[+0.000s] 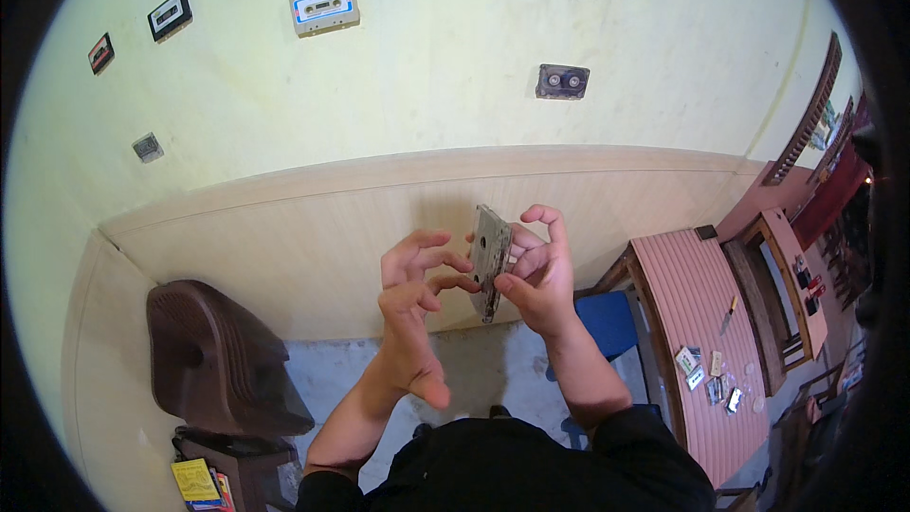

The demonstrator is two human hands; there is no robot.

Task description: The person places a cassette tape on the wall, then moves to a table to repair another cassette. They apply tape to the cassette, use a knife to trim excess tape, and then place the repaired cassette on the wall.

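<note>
A greyish, see-through cassette tape [490, 261] is held upright in front of me, its narrow edge turned partly toward me. My right hand [542, 280] grips it from the right, with the thumb on its near lower edge and some fingers behind it. On the other side, my left hand [409, 308] is open, its fingers bent and spread and its thumb well apart. One or two left fingertips reach the cassette's flat face; whether they press on it I cannot tell.
Several cassettes are fixed to the pale wall, among them a white-and-blue one [324, 9] and a dark one [562, 82]. Stacked brown chairs [213, 356] stand left. At right, a pink striped table [678, 275] bears loose cassettes [695, 377] and a knife [729, 315], beside a blue stool [607, 322].
</note>
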